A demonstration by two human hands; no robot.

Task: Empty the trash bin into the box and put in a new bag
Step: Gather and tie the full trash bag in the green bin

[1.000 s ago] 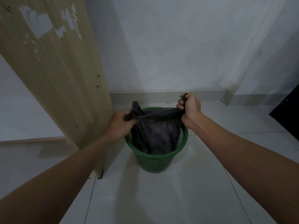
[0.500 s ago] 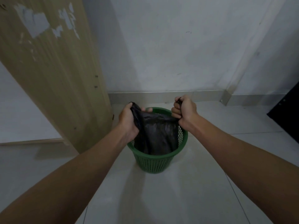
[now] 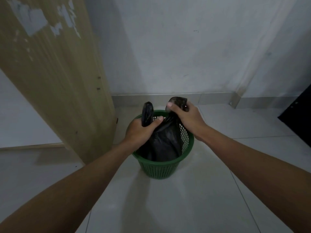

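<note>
While the wooden panel is leaning at the far left, the left hand is gripping one gathered handle of the black bag, fingers curled round it and thumb lying across the top. The bag is sitting inside the green bin on the tiled floor, its neck bunching upward. To the right, the right hand is pinching the other handle between thumb and curled fingers. The step in hand looks like closing the old bag; next, it probably needs lifting straight up, clear of the rim, toward a box that is not showing here.
</note>
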